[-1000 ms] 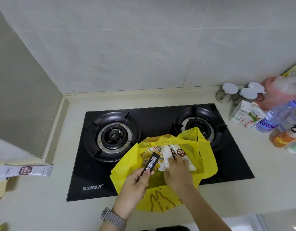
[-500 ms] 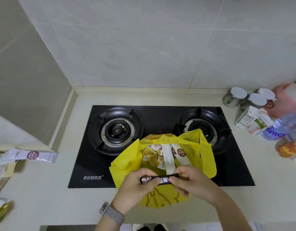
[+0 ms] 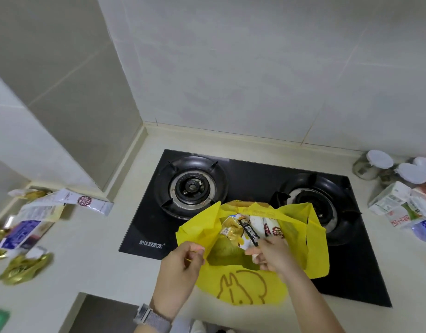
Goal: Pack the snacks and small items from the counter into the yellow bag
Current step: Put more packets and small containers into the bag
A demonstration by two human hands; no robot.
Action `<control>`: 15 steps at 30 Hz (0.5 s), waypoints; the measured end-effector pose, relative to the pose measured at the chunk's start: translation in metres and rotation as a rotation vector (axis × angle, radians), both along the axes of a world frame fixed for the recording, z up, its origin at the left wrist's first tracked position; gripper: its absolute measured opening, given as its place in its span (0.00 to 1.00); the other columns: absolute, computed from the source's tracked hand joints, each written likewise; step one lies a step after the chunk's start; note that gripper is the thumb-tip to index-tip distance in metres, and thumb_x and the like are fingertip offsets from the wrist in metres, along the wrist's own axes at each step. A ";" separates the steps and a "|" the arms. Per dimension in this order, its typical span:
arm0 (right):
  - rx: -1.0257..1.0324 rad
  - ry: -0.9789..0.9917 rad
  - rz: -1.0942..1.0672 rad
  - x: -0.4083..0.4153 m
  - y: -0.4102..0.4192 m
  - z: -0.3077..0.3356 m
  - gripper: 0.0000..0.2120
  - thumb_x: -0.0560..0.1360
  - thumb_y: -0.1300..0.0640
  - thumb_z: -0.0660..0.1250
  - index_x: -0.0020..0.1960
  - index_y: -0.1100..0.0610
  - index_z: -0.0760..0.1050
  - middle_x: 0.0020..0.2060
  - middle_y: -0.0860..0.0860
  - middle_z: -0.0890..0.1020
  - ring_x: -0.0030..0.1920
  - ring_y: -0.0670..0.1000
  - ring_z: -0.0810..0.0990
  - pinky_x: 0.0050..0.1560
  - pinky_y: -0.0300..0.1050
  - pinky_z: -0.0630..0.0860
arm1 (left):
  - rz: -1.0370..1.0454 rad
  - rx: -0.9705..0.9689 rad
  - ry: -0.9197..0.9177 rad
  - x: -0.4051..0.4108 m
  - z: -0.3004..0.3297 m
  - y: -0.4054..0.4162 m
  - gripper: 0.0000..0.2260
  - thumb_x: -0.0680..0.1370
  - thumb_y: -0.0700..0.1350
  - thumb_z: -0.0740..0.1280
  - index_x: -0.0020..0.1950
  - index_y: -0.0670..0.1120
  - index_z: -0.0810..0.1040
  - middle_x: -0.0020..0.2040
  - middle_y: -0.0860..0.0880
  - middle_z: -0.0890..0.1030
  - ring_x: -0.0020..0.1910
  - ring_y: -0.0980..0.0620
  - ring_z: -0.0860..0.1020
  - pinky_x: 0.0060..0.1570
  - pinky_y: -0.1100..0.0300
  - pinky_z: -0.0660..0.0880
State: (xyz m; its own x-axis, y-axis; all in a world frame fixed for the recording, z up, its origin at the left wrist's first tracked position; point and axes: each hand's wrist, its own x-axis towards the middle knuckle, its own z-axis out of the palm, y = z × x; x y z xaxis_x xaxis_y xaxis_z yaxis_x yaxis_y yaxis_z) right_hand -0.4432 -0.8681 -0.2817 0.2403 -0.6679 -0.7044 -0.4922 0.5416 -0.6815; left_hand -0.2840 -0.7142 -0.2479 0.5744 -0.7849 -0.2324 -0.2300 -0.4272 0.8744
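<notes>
Pale tiled walls [image 3: 231,68], cream counter [image 3: 87,248], black gas hob [image 3: 250,179]

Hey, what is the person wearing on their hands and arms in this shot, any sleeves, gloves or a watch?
Both hands are bare, with no gloves or rings visible. The left hand has a wristwatch with a grey woven mesh band on its wrist. The right hand and its forearm are bare, and no sleeves show on either arm.

On my feed, both forearms were bare and sleeveless, and the left wrist wore a watch [image 3: 151,317] on a grey woven mesh band.
</notes>
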 end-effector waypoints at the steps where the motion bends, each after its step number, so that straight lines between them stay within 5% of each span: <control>1: -0.005 0.011 0.017 0.007 0.000 -0.003 0.10 0.82 0.61 0.54 0.48 0.64 0.73 0.40 0.57 0.85 0.26 0.49 0.73 0.24 0.40 0.68 | 0.012 0.006 -0.021 0.002 0.000 0.003 0.07 0.76 0.40 0.66 0.41 0.51 0.79 0.33 0.58 0.82 0.28 0.62 0.76 0.35 0.65 0.73; 4: -0.056 0.095 0.104 0.022 -0.001 -0.015 0.07 0.81 0.59 0.56 0.48 0.60 0.70 0.41 0.55 0.86 0.25 0.49 0.74 0.23 0.40 0.69 | 0.045 0.026 -0.095 0.009 0.003 0.012 0.06 0.76 0.42 0.66 0.41 0.51 0.78 0.36 0.60 0.81 0.29 0.62 0.76 0.32 0.70 0.71; 12: -0.208 0.352 0.408 0.035 -0.001 -0.028 0.18 0.81 0.53 0.56 0.39 0.61 0.75 0.35 0.53 0.84 0.22 0.48 0.74 0.24 0.38 0.70 | 0.117 0.081 -0.166 0.021 0.003 0.030 0.07 0.76 0.44 0.65 0.41 0.53 0.78 0.35 0.65 0.80 0.31 0.62 0.77 0.33 0.72 0.70; 15: -0.239 0.413 0.467 0.031 -0.004 -0.025 0.19 0.81 0.50 0.56 0.40 0.61 0.77 0.30 0.49 0.82 0.20 0.46 0.73 0.22 0.37 0.69 | 0.145 0.099 -0.155 0.021 0.004 0.034 0.07 0.77 0.44 0.64 0.41 0.54 0.78 0.34 0.57 0.81 0.33 0.62 0.77 0.37 0.65 0.73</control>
